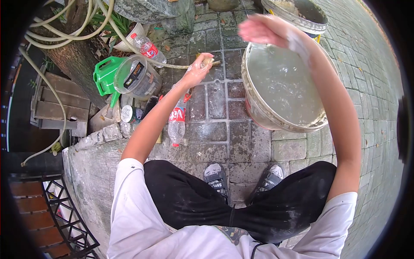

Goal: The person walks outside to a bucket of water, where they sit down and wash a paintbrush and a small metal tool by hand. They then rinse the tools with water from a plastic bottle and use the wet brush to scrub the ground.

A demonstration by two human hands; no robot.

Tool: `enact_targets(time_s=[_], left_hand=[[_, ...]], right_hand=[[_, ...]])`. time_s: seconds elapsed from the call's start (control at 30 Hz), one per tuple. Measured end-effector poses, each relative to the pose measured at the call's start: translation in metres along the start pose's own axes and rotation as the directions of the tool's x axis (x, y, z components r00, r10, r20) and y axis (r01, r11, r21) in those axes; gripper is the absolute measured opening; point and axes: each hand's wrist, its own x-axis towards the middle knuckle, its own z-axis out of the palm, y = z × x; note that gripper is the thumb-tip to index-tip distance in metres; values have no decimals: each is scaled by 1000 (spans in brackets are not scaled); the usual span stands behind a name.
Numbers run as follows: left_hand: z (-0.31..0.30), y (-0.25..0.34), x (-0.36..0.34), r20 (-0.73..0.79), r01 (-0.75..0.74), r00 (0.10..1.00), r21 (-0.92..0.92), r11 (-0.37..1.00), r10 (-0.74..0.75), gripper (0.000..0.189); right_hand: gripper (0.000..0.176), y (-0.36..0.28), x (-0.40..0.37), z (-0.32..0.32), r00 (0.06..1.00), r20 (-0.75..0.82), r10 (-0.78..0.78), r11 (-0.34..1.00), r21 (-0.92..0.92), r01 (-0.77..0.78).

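A white fabric shirt (185, 241) is nearest. Beyond, the left hand (197, 74) pinches a cream flexible hose (172, 66) near its end, left of a round whitish plastic bucket (297, 128). The right hand (263, 31) is blurred, grip unclear. Guiding the hose seems to need steady fingers.

Bucket (263, 110): plastic, dull, rim rough with crusted residue. Water (282, 82): cloudy, surface glossy. Watering can (105, 73): green plastic, smooth, slight sheen. Tub (153, 80): clear plastic, scuffed. Bottles (151, 51) (177, 123): clear plastic, glossy, with printed labels. Hose (170, 66): pale, smooth, flexible-looking. Paving (216, 101): matt, rough, patched with whitish residue. Trunk (75, 64): rough bark. Crate (64, 101): weathered wood, matt. Trousers (185, 185): black cloth, matt, marked with pale smudges. Shirt (142, 216): white cloth, matt, soft folds.
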Motion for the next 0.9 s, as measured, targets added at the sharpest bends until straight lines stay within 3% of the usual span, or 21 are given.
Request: enact_targets(time_s=[0.07, 0.17, 0.3, 0.37, 0.43, 0.5, 0.57, 0.6, 0.7, 0.8, 0.83, 0.9], left_hand=[[3, -17, 11, -69, -215, 972, 114, 970, 223, 42], [4, -20, 15, -161, -225, 953, 194, 955, 257, 43], [-5, -24, 16, -87, -136, 983, 222, 965, 159, 41], [-8, -15, 12, -65, -92, 992, 223, 970, 109, 39], [-8, -18, 13, -62, -91, 992, 249, 964, 109, 37], [-6, -17, 12, -69, -26, 997, 260, 965, 46, 35], [-3, -21, 12, -81, -32, 995, 308, 951, 60, 32], [-2, -22, 12, -68, -44, 995, 320, 946, 69, 32], [-2, -25, 13, -41, -104, 991, 353, 930, 126, 31], [0, -20, 16, -10, -173, 982, 373, 911, 190, 30], [-3, -14, 16, 17, -163, 985, 391, 906, 170, 30], [-5, -14, 19, 10, -184, 980, 397, 899, 196, 32]], right_hand=[[39, -15, 20, 32, 996, 74, -40, 996, -75, 45], [39, -13, 38, 48, 990, 38, -137, 978, -151, 141], [38, -1, 33, 13, 967, -101, -234, 955, -208, 210], [35, 6, 17, -16, 921, -290, -261, 945, -273, 182], [31, 18, 1, -55, 875, -442, -195, 955, -288, 68], [25, 27, -23, -91, 927, -368, -66, 945, -322, -61], [24, 36, -41, -110, 906, -380, 186, 914, -272, -301], [24, 39, -48, -115, 872, -382, 306, 876, -246, -415], [25, 69, -55, -120, 765, -599, 236, 591, -537, -602], [26, 109, -40, -143, 759, -590, 275, 153, -753, -640], [26, 114, -35, -144, 777, -529, 340, 104, -800, -591], [26, 105, -40, -133, 817, -438, 374, 607, -550, -573]])
